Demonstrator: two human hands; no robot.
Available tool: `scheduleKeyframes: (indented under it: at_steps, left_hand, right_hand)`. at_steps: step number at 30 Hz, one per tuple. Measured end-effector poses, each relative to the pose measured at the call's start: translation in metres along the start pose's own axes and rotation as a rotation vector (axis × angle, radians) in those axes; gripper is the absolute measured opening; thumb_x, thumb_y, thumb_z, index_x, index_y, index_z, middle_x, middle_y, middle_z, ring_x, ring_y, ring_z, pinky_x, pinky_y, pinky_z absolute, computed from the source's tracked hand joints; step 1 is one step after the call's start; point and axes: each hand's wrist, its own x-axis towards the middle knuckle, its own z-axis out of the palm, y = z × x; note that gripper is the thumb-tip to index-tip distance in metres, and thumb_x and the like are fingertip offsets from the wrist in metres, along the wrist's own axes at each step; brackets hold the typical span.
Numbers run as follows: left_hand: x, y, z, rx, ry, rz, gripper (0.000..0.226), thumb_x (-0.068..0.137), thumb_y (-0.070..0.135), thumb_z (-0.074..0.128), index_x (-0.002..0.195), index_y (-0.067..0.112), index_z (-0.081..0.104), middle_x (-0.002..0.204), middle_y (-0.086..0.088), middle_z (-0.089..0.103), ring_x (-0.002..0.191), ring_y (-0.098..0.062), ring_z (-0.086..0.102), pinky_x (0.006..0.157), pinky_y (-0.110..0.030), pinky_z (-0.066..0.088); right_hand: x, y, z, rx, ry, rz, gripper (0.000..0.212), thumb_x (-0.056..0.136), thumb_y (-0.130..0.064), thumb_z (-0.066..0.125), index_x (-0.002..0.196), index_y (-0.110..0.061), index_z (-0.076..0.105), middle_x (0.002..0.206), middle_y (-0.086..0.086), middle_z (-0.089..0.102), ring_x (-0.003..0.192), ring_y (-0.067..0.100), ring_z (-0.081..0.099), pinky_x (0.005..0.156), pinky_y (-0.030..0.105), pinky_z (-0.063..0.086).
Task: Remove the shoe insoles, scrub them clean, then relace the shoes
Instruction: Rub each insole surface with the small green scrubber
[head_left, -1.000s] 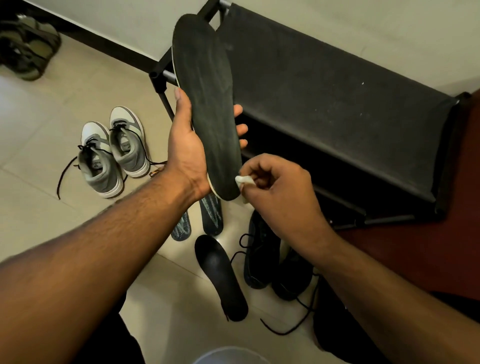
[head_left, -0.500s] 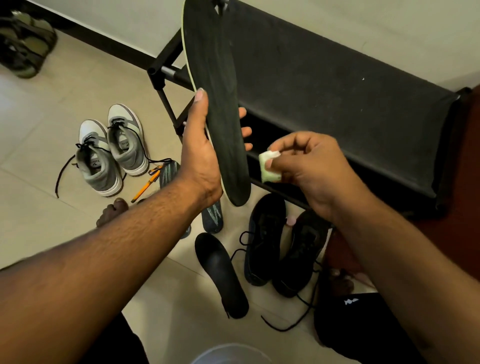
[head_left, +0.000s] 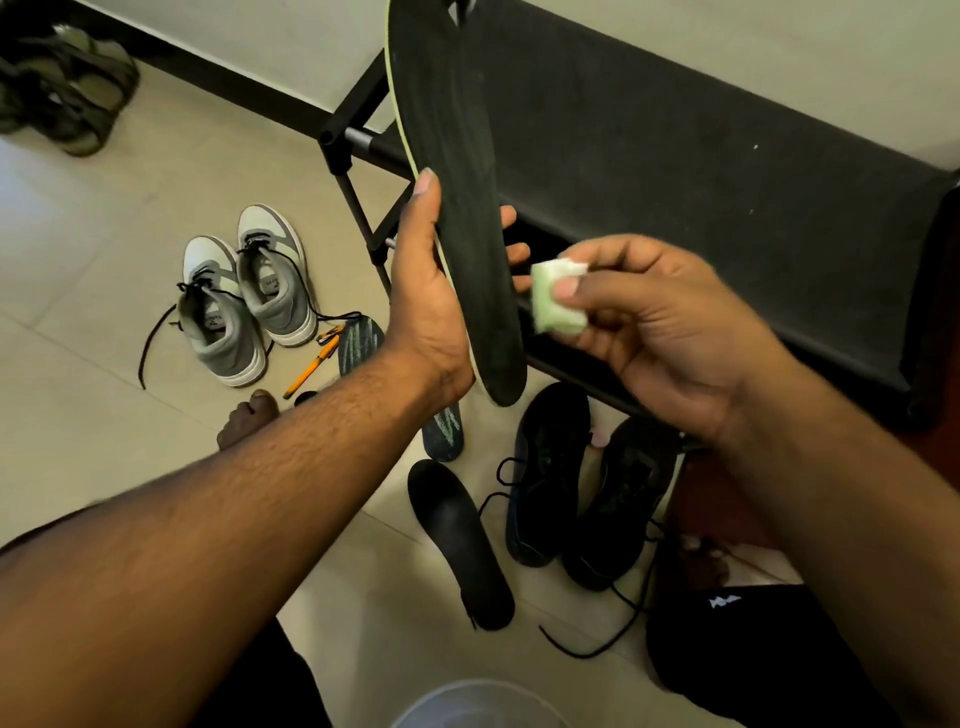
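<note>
Far to the left of the black shoe rack (head_left: 675, 171), a pair of grey sneakers (head_left: 244, 301) is sitting on the tiled floor with an orange pen (head_left: 311, 364) lying just beside them. Directly in front of the rack's left post, the left hand (head_left: 431, 306) is clamping a long black insole (head_left: 457, 208) upright, thumb on its near edge and fingers wrapped behind. Just to the right, apart from the insole, the right hand (head_left: 660, 332) is pinching a pale green sponge (head_left: 556, 301) between thumb and fingers. Below the rack's front edge, a second black insole (head_left: 462, 545) is lying flat beside two black shoes (head_left: 587, 493) with laces trailing loose.
</note>
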Motion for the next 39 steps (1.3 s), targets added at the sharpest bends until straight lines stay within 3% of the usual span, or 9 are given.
scheduleKeyframes:
  at_steps: [3,7,9,11,16,22,30,35,39]
  left_hand:
    - [0.001,0.000,-0.002,0.027,0.014,0.045,0.073,0.092,0.059,0.038,0.133,0.001,0.056,0.114,-0.016,0.065,0.091,-0.027,0.064,0.072,-0.039,0.055]
    - [-0.001,-0.001,0.001,-0.021,0.018,0.009,0.065,0.098,0.052,0.028,0.122,0.002,0.062,0.108,-0.014,0.067,0.090,-0.027,0.062,0.077,-0.040,0.053]
    - [-0.003,-0.002,0.002,-0.045,0.018,-0.007,0.062,0.098,0.052,0.027,0.111,0.006,0.066,0.106,-0.012,0.067,0.091,-0.027,0.062,0.080,-0.042,0.051]
    - [-0.005,-0.002,0.003,-0.043,0.030,-0.009,0.059,0.098,0.052,0.028,0.106,0.008,0.067,0.106,-0.012,0.068,0.092,-0.027,0.061,0.076,-0.040,0.051]
    - [-0.004,0.008,0.002,-0.112,0.032,-0.018,0.059,0.097,0.052,0.029,0.091,0.008,0.068,0.098,-0.015,0.065,0.079,-0.026,0.060,0.062,-0.033,0.055]
    - [0.005,0.015,-0.007,-0.061,0.016,-0.082,0.069,0.095,0.057,0.027,0.120,0.005,0.065,0.107,-0.015,0.067,0.084,-0.026,0.064,0.069,-0.037,0.056]
    - [0.002,0.011,-0.008,-0.066,-0.018,-0.277,0.072,0.094,0.063,0.029,0.116,0.006,0.068,0.112,-0.014,0.068,0.086,-0.026,0.066,0.074,-0.037,0.057]
    - [-0.011,-0.008,-0.004,-0.049,-0.187,-0.422,0.071,0.095,0.064,0.031,0.116,0.007,0.068,0.105,-0.013,0.070,0.096,-0.025,0.068,0.090,-0.040,0.055]
    - [-0.014,-0.017,-0.004,0.007,-0.355,-0.477,0.073,0.096,0.066,0.023,0.138,0.016,0.054,0.136,-0.016,0.058,0.119,-0.032,0.058,0.106,-0.060,0.039]
  right_hand:
    - [0.006,0.001,-0.014,-0.389,0.186,-0.141,0.019,0.076,0.010,0.070,0.078,-0.009,0.066,0.069,0.007,0.064,0.064,0.016,0.064,0.060,0.027,0.054]
    - [0.007,0.024,-0.004,-0.668,0.185,-0.178,0.012,0.080,0.001,0.070,0.076,-0.011,0.068,0.066,0.009,0.066,0.059,0.022,0.063,0.063,0.034,0.057]
    - [0.002,0.035,0.005,-0.801,0.151,-0.221,0.015,0.081,-0.004,0.070,0.074,-0.017,0.069,0.067,0.002,0.068,0.062,0.018,0.066,0.061,0.028,0.058]
    - [-0.004,0.040,0.013,-0.776,0.062,-0.244,0.014,0.081,0.000,0.070,0.077,-0.013,0.070,0.068,0.001,0.068,0.060,0.014,0.065,0.057,0.022,0.054]
    - [-0.009,0.014,0.012,-0.281,-0.100,-0.102,0.019,0.084,0.009,0.059,0.085,-0.007,0.069,0.082,0.014,0.068,0.070,0.019,0.062,0.057,0.027,0.052]
    - [0.003,-0.001,-0.018,-0.914,-0.081,-0.382,0.029,0.079,-0.007,0.076,0.101,-0.024,0.069,0.090,-0.005,0.067,0.081,0.005,0.065,0.071,0.018,0.051]
    - [-0.002,0.017,-0.009,-1.181,-0.362,-0.540,0.013,0.079,-0.013,0.078,0.092,-0.016,0.075,0.088,-0.012,0.065,0.085,0.004,0.063,0.073,0.016,0.048]
    - [0.006,0.018,-0.013,-1.177,-0.135,-0.706,0.009,0.080,-0.012,0.075,0.089,-0.014,0.075,0.086,-0.006,0.070,0.082,0.005,0.063,0.079,0.017,0.048]
    - [0.013,0.011,-0.018,-1.146,0.053,-0.802,0.007,0.080,-0.016,0.074,0.087,-0.017,0.074,0.083,-0.011,0.068,0.080,0.004,0.062,0.074,0.012,0.045]
